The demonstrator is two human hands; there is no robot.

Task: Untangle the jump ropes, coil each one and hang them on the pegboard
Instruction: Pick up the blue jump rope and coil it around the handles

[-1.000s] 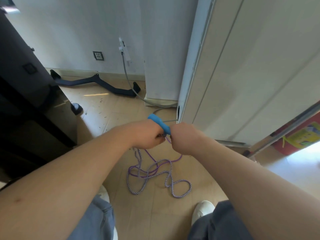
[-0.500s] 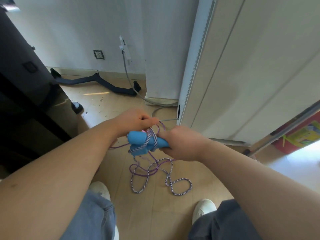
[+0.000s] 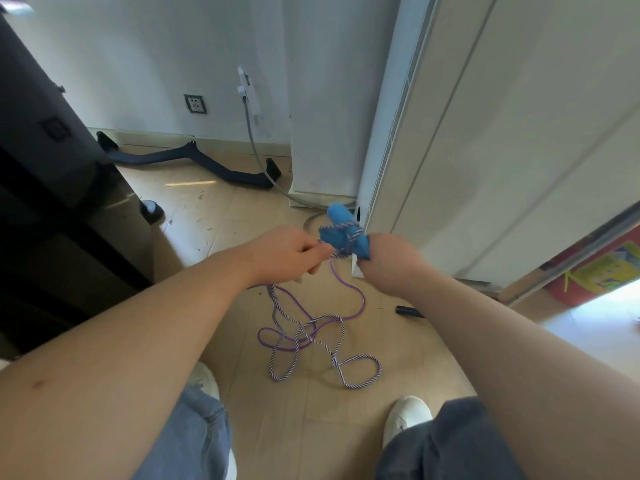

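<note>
The left hand (image 3: 291, 252) is curled, its fingertips pinching the rope just left of the blue handles (image 3: 343, 230); the handles stand up between the two hands, bundled together with a turn of striped rope around them; the right hand (image 3: 391, 266) is clenched around their lower ends. From under the left hand the striped rope (image 3: 325, 356) drops to the floor (image 3: 214, 216) and lies in loose crossing loops below and between both forearms, in front of the feet; a plain purple cord (image 3: 362, 299) hangs from the handles, curves down on the right and runs into the same tangle, the two crossing each other so that I cannot tell which lies on top everywhere.

At the far left stands a dark cabinet (image 3: 52, 202), with a small black round foot (image 3: 151, 210) beside its lower edge; behind, a black bent bar (image 3: 194, 161) lies on the floor along the wall; above it is a wall socket (image 3: 195, 103); a grey cable (image 3: 254, 150) runs down from a plug to the floor by a tall white unit (image 3: 325, 98); right of that is a pale cupboard door (image 3: 502, 133), just behind the handles; a short black tube (image 3: 410, 311) lies on the floor under the right forearm, apart from the ropes; a white shoe (image 3: 405, 415) shows below; a bright mat (image 3: 602, 271) lies at the far right.
</note>
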